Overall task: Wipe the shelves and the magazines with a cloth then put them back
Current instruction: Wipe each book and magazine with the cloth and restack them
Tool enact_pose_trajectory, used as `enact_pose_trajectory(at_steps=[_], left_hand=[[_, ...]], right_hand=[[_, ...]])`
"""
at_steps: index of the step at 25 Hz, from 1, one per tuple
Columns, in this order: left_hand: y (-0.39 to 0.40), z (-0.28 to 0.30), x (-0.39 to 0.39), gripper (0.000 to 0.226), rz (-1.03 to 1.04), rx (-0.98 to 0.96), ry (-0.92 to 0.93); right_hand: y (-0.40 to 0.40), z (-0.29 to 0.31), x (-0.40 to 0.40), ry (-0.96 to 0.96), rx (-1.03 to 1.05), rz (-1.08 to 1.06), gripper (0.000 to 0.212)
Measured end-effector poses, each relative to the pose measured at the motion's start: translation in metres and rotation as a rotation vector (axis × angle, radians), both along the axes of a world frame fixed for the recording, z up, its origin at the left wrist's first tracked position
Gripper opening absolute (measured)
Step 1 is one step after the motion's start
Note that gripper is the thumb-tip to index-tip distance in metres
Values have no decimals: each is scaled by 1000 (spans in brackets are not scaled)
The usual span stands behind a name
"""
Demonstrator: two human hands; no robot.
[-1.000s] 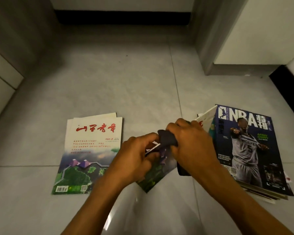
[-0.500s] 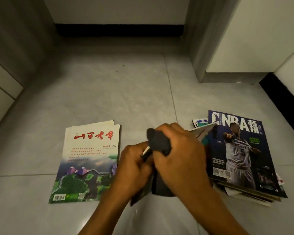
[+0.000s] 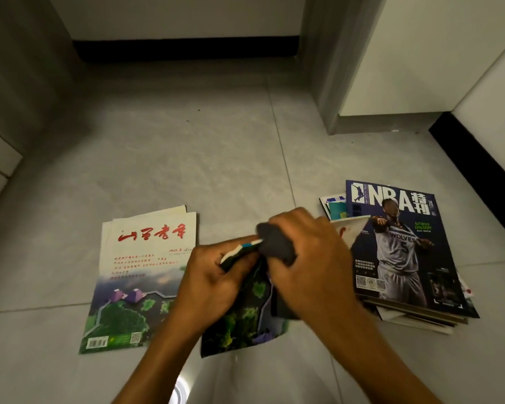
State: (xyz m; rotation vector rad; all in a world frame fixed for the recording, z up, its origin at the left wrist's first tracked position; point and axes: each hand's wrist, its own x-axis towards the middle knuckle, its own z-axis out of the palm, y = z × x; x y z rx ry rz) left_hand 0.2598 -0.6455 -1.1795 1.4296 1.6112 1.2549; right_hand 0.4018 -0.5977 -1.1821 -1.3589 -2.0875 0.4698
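Note:
My left hand (image 3: pixel 213 284) grips the top edge of a magazine (image 3: pixel 245 325) with a green landscape cover, held tilted above the floor. My right hand (image 3: pixel 312 258) is closed around a dark grey cloth (image 3: pixel 276 246) pressed against that magazine's upper edge. On the floor at the left lie two white magazines (image 3: pixel 140 275) with red characters, stacked. A pile of magazines topped by a blue NBA issue (image 3: pixel 403 249) sits on the floor at the right, partly behind my right hand.
Grey tiled floor (image 3: pixel 201 158) stretches ahead to a wall with a black skirting (image 3: pixel 187 49). A white cabinet corner (image 3: pixel 391 68) stands at the back right, and a wall panel (image 3: pixel 0 158) runs along the left.
My right hand has slid the cloth along the held magazine's top edge. The held magazine now hangs lower and shows more of its green cover. The view has shifted slightly.

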Motion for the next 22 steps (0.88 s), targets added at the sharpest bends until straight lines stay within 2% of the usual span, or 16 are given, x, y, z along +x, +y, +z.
enact_pose_trajectory(at_steps=[2,3,4,6,7,9,10,11,12,14,15,17,18,19,20,22], left_hand=[[-3,-1,1,42,6,-5,-65],[-5,0,-2,37,28,-21,-100],[-6,-2,-10,26,54,-49,-124],[-5,-4,-24,3,138,-96,-153],[-5,-3,-27,7,172,-107,-133],[-1,-6,-27,8,213,-113,-159],[0,-9,-23,18,181,-98,-177],[1,-11,-18,31,108,-58,-114],[2,-19,-10,45,10,20,56],[1,-37,8,58,-195,207,369],[0,-44,15,58,-257,234,432],[0,-48,20,62,-372,135,473],[-1,-47,17,66,-479,31,422],[-2,-45,13,68,-547,-82,245],[-2,-45,7,67,-522,-175,6],[-3,-49,-3,63,-246,-345,-423]], right_hand=[[-7,1,2,-19,57,101,26],[8,-1,15,-39,51,77,25],[29,-10,33,-71,33,7,22],[72,-29,73,-80,-205,-213,16],[85,-32,87,67,-376,-343,19],[86,-28,87,678,-729,-553,30],[76,-26,76,944,-918,-529,31],[62,-22,60,1127,-1080,-432,33],[50,-19,45,1230,-1185,-318,42],[33,-15,24,1292,-1273,-213,57],[33,-18,21,1294,-1267,-218,57],[35,-23,24,1206,-1192,-270,48],[36,-26,31,1167,-1178,-273,49],[36,-28,38,1134,-1179,-257,55],[34,-28,46,1100,-1201,-222,64],[31,-26,57,1091,-1293,-125,81]])
